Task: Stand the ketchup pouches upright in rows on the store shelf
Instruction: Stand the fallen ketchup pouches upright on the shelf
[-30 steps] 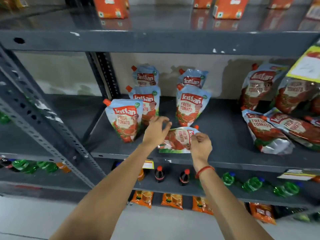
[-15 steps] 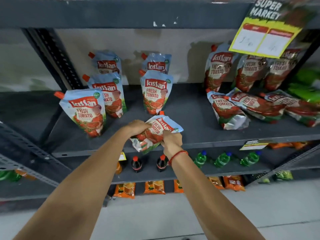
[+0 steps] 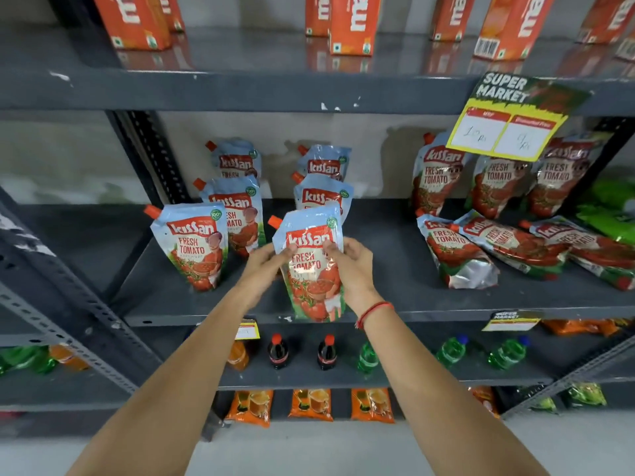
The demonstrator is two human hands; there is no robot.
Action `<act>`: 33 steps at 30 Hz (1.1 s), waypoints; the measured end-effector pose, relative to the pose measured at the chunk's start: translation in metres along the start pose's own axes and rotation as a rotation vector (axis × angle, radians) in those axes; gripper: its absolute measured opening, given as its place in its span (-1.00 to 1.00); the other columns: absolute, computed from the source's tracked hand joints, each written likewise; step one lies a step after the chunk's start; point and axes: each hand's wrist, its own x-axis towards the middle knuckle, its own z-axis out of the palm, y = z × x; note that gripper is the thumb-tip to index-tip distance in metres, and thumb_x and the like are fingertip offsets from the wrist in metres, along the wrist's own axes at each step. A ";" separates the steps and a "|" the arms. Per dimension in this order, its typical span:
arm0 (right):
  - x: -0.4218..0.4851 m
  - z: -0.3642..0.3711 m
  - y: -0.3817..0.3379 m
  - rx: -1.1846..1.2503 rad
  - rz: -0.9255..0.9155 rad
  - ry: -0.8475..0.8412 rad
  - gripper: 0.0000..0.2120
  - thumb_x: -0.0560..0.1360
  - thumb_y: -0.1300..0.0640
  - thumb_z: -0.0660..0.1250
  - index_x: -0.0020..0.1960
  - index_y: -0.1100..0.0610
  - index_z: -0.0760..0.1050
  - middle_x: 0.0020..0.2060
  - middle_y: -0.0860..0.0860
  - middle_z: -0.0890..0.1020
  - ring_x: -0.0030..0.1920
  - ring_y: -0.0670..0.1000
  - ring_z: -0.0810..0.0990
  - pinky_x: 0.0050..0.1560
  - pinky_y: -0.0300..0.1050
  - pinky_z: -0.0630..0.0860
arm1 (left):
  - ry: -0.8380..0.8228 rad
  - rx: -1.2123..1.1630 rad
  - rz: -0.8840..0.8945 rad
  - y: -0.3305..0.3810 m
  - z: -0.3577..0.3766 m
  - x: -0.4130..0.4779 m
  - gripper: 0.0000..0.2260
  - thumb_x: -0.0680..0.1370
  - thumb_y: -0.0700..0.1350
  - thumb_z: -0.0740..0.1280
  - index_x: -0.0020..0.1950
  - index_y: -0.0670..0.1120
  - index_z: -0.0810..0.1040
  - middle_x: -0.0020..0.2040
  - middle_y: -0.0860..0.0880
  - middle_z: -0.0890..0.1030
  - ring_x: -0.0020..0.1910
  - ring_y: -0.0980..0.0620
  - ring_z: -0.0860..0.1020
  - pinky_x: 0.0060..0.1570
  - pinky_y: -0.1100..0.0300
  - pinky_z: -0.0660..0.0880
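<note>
A ketchup pouch (image 3: pixel 311 269) stands upright at the front edge of the grey middle shelf (image 3: pixel 395 269). My left hand (image 3: pixel 266 262) grips its left side and my right hand (image 3: pixel 354 266) its right side. Two rows of upright pouches run back from it: the left row starts with a front pouch (image 3: pixel 192 249), and the second row (image 3: pixel 323 194) stands right behind the held pouch. On the right, three pouches (image 3: pixel 494 176) lean against the back wall. In front of them, several pouches (image 3: pixel 488 249) lie flat on the shelf.
A price sign (image 3: pixel 505 128) hangs from the upper shelf, which holds orange juice cartons (image 3: pixel 350 25). Bottles (image 3: pixel 324 352) line the shelf below, with orange packets (image 3: pixel 311 403) under that. A slotted upright (image 3: pixel 147 156) stands left of the pouches. Green packs (image 3: pixel 611 207) sit far right.
The pouch lay tilted on its side in my hands at the shelf's front; now it stands upright in front of the second row, both hands still on it. The camera has shifted.
</note>
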 end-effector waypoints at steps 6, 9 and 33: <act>0.023 0.002 -0.020 -0.049 -0.183 -0.136 -0.92 0.48 0.27 0.37 -0.06 0.16 0.49 -0.15 -0.05 0.65 -0.23 -0.19 0.68 -0.32 -0.40 0.56 | 0.134 0.020 0.239 0.027 -0.004 0.013 -0.90 0.48 -0.10 0.36 -0.02 0.01 0.58 -0.06 0.10 0.65 -0.08 0.22 0.63 -0.11 0.33 0.57; 0.030 0.001 -0.015 -0.088 -0.209 -0.145 -0.86 0.49 0.29 0.35 0.03 0.22 0.47 -0.07 0.05 0.63 -0.15 -0.16 0.64 -0.23 -0.36 0.59 | 0.136 0.167 0.271 0.023 -0.007 0.014 -0.89 0.47 -0.17 0.38 -0.03 -0.15 0.57 -0.13 0.02 0.64 -0.22 0.27 0.62 -0.22 0.39 0.53; 0.038 -0.178 -0.059 -0.394 -0.434 0.424 -0.91 0.48 0.27 0.33 -0.05 0.25 0.57 -0.26 0.08 0.62 -0.20 0.05 0.59 -0.12 -0.14 0.50 | 0.260 0.495 0.600 0.055 0.200 0.020 -0.66 0.59 0.01 0.13 0.27 -0.14 0.43 0.18 -0.11 0.51 0.12 -0.01 0.52 0.11 0.02 0.49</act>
